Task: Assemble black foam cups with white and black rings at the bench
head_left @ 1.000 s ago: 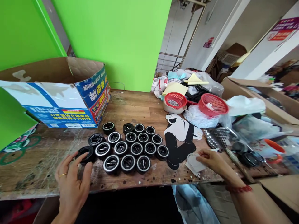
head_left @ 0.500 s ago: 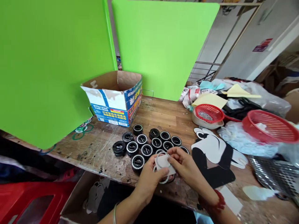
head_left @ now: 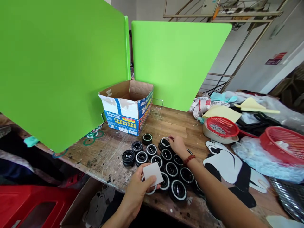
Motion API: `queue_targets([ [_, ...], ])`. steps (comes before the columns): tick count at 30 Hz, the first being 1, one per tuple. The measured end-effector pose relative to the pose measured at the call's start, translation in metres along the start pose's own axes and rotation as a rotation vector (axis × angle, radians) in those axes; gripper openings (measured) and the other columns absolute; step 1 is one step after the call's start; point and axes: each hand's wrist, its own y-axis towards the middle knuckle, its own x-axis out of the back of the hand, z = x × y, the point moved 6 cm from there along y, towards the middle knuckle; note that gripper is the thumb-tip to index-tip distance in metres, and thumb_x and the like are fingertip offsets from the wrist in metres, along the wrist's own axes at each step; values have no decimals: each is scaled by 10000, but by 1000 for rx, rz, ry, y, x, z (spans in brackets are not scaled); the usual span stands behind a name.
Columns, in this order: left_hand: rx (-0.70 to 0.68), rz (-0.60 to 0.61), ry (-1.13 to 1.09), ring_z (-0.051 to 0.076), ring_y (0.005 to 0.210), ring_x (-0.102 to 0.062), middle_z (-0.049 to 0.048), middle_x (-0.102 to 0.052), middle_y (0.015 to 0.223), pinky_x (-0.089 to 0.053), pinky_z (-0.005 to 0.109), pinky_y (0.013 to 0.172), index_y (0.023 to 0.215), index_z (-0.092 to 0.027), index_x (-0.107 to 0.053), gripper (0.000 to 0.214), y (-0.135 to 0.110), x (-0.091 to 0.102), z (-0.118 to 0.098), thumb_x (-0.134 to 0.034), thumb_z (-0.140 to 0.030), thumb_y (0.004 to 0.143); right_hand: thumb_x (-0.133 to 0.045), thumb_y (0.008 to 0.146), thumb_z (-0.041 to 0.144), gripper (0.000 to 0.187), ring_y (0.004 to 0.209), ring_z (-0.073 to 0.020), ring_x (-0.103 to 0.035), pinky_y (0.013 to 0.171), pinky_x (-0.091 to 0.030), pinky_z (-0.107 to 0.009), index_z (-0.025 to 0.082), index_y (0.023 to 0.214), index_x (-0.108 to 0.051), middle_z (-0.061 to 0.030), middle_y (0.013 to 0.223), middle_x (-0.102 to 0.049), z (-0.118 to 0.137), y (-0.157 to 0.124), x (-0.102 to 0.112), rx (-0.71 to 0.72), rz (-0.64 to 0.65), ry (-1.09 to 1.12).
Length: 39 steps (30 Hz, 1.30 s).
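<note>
right forearm (head_left: 218, 191): bare | right wrist (head_left: 186, 154): red beaded bracelet (head_left: 189, 159)

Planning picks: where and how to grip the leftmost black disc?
Leftmost disc: probably best by opposite edges of its outer rim, coming from above and left. It is round and lies flat; its left side is open, while neighbouring discs crowd its right.

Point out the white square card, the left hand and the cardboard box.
White square card (head_left: 153, 171), head view, on its flat face.
Left hand (head_left: 137, 191), head view, near the thumb's base.
Cardboard box (head_left: 126, 110), head view, on its front wall.
</note>
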Motion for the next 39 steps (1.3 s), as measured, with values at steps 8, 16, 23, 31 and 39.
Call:
queue_targets([
  [8, -2, -13, 12, 206, 837, -642, 71, -669, 983, -588, 300, 667, 1080, -174, -563, 631, -10, 10, -8, -875, -372, 568, -437, 922, 142, 306, 817, -206, -629, 727, -405, -285, 116, 820, -724, -168, 966, -681, 6, 0, -12, 43, 110, -269],
  [16, -11, -17, 18, 217, 872, -647, 64, -662, 997, -592, 339, 724, 1096, -192, -564, 561, -10, 13, -7, -824, -360, 627, -557, 908, 380, 315, 1157, -333, -485, 946, -364, -452, 202, 1123, -704, -130, 1289, -597, 10, -16, -10, 134, 187, -339],
  [23, -53, 15, 17, 223, 947, -634, 78, -652, 1058, -573, 339, 796, 1136, -193, -538, 535, -11, 8, -5, -776, -304, 670, -616, 872, 344, 276, 1122, -350, -498, 917, -363, -482, 165, 1054, -721, -188, 1212, -615, 22, -18, -1, 121, 162, -342],
  [31, -48, 48, -54, 224, 910, -654, 86, -644, 1064, -568, 377, 802, 1180, -199, -501, 686, -9, 4, -8, -858, -295, 601, -608, 787, 369, 219, 658, -151, -552, 579, -406, -246, 165, 850, -657, -11, 734, -638, 77, -93, -21, 122, 538, 605],
  [39, -224, -78, 91, 236, 847, -684, 117, -715, 889, -531, 377, 859, 977, -134, -649, 471, 5, 45, -58, -704, -538, 741, -697, 686, 515, 382, 564, -131, -523, 478, -369, -227, 176, 851, -633, 3, 670, -620, 31, -90, -2, -172, 327, 787],
])
